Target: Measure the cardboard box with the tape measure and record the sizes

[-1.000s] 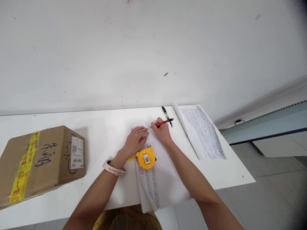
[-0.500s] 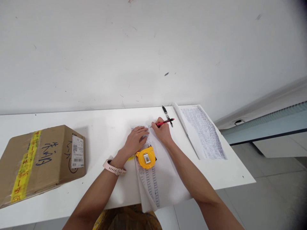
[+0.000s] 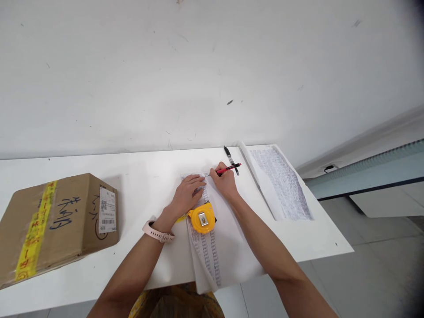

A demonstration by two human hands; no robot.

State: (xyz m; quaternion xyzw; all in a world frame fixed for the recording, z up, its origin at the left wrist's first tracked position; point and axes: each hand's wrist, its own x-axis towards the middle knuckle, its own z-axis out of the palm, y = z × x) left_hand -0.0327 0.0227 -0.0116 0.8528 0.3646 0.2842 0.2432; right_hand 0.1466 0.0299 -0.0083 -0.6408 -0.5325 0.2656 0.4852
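Observation:
My right hand [image 3: 224, 180] is closed around a red pen [image 3: 228, 169], its tip down at the upper part of a paper sheet [image 3: 232, 234] that carries columns of handwriting. Flat on the same paper lies my left hand [image 3: 189, 193], fingers stretched out, just left of the pen tip. A yellow tape measure [image 3: 198, 225] with a metal clip rests on the paper below my left fingers. Its yellow strap shows partly under my left wrist. A pink watch band [image 3: 158, 232] is on that wrist.
A taped cardboard box [image 3: 66, 216] stands on the white table [image 3: 142, 176] at the left. Behind my right hand lies a black pen [image 3: 228, 152]. Another written sheet [image 3: 281, 185] is at the right, close to the table's right edge. A white wall [image 3: 132, 79] rises behind.

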